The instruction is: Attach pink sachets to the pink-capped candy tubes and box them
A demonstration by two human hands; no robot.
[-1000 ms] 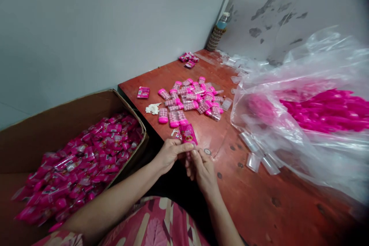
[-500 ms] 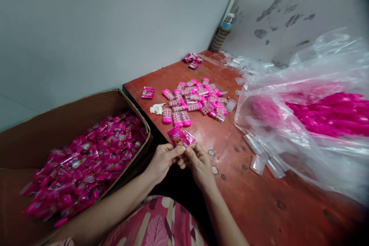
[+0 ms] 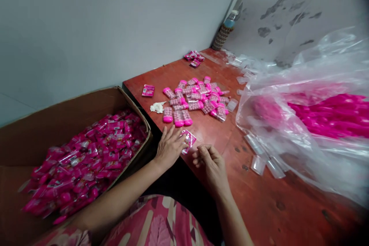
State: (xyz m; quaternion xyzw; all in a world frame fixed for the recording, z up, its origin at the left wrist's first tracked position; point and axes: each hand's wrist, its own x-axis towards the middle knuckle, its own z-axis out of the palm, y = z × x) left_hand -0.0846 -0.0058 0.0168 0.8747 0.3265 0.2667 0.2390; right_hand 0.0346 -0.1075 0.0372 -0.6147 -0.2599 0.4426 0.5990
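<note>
- Left hand (image 3: 170, 147), centre of frame: lies palm-down w/ fingers spread, fingertips pressing on a small pink sachet (image 3: 188, 141). Flat press, not a pinch; nothing gripped.
- Right hand (image 3: 211, 161), just lower right of the left: fingers loosely curled, thumb near forefinger, holds nothing as far as I can see. Hovers low over the counter (image 3: 259, 200), apart from the sachet.
- Sachet lies flat on the counter near its front edge, poking out from under the left fingertips toward the right hand, so it sits btwn the two hands. Left is on it; right is close but not touching.
- Sachet's long axis: approx. diagonal, lower left to upper right, though part is hidden under the fingers.
- Above the hands, mid-frame: heap of pink-capped tubes (image 3: 196, 98); a white scrap (image 3: 157, 107) just left of it.
- Left of frame: cardboard box (image 3: 72, 107) full of packed pink sachets, hard against the counter's edge.
- Right of frame: big clear plastic bag (image 3: 311, 123) w/ more pink pieces inside; small clear sleeves (image 3: 261, 163) loose beside it.
</note>
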